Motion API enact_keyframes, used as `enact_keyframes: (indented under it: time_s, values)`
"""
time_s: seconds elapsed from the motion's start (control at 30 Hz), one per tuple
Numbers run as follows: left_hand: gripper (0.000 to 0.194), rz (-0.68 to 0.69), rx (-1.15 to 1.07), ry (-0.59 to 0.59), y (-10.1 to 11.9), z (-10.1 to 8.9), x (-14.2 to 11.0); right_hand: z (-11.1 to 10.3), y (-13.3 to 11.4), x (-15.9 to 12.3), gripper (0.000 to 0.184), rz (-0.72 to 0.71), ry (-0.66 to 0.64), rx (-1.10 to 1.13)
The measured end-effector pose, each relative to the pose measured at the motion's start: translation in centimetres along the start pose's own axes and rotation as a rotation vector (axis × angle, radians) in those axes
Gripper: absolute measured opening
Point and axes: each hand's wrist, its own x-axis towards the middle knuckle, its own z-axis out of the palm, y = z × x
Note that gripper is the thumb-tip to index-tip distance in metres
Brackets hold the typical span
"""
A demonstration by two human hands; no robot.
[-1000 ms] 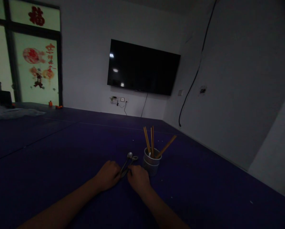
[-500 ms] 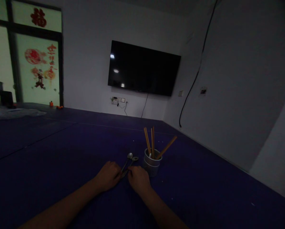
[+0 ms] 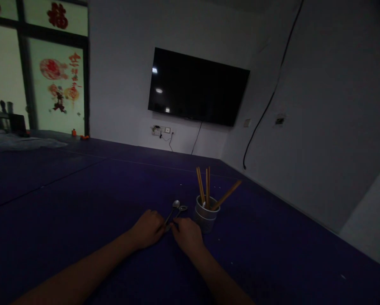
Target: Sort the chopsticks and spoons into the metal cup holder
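Observation:
Two metal spoons lie close together on the dark blue surface. The bowl of the farther spoon (image 3: 176, 203) points away from me, and its handle runs down to the fingers of my left hand (image 3: 149, 228), which is closed on it. Just to the right is the second spoon (image 3: 183, 208); its head looks ring-like in the dim light. The curled fingertips of my right hand (image 3: 188, 236) are closed on its handle. Right behind that hand stands a grey metal cup (image 3: 205, 218) holding several wooden chopsticks (image 3: 208, 186) and a small white item. The fingers hide parts of both handles.
The wide blue surface (image 3: 129, 178) reaches to the wall, where a black television (image 3: 198, 87) hangs above sockets. A dark cable (image 3: 269, 106) dangles at right. At far left are clear plastic sheeting (image 3: 24, 142), a dark box (image 3: 16, 123) and small orange objects (image 3: 74, 132).
My view has shifted slightly, so the scene sits a little farther right. Both hands stay at the spoons, with only slight movement of the fingers.

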Motion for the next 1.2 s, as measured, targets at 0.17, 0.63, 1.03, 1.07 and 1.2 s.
enact_keyframes:
  time_s: [0.17, 0.63, 1.03, 1.07, 1.2]
  values:
    - [0.028, 0.014, 0.014, -0.006, 0.22, -0.31, 0.02, -0.01, 0.09, -0.05, 0.027, -0.001, -0.01, 0.0]
    - [0.019, 0.005, 0.007, -0.024, 0.45, -0.43, 0.26, -0.39, -0.28, -0.28, 0.035, -0.026, -0.014, -0.039]
    - [0.02, -0.01, -0.007, -0.025, 0.36, -0.34, 0.16, -0.2, -0.08, -0.14, 0.032, -0.01, 0.005, -0.016]
    - [0.02, -0.007, -0.008, -0.024, 0.37, -0.36, 0.15, -0.18, -0.06, -0.14, 0.032, -0.005, 0.012, -0.014]
    - [0.022, 0.004, 0.005, -0.008, 0.3, -0.34, 0.1, -0.06, 0.0, -0.14, 0.032, 0.002, 0.023, -0.008]
